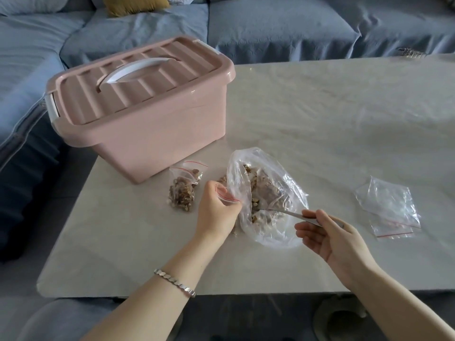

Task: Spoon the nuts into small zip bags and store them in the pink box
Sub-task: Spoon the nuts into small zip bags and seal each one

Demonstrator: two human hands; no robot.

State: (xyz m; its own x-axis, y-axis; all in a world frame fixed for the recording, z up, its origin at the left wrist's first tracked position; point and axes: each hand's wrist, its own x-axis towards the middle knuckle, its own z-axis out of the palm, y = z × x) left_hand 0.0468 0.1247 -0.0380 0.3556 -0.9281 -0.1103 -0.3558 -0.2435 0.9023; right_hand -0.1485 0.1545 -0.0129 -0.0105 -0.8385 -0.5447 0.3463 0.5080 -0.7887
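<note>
A big clear bag of nuts (pixel 268 193) lies open in the middle of the table. My left hand (pixel 218 210) pinches a small zip bag with a red seal line (pixel 227 196) at the big bag's left edge. My right hand (pixel 327 236) holds a metal spoon (pixel 290 214) by its handle, with the bowl down inside the big bag among the nuts. A filled small zip bag (pixel 183 190) lies left of my left hand. The pink box (pixel 140 107) stands at the table's back left with its lid on.
Empty small zip bags (pixel 391 207) lie in a pile on the right of the pale marble table (pixel 332 119). A blue-grey sofa (pixel 270 23) wraps round the far and left sides. The table's front edge is close to me.
</note>
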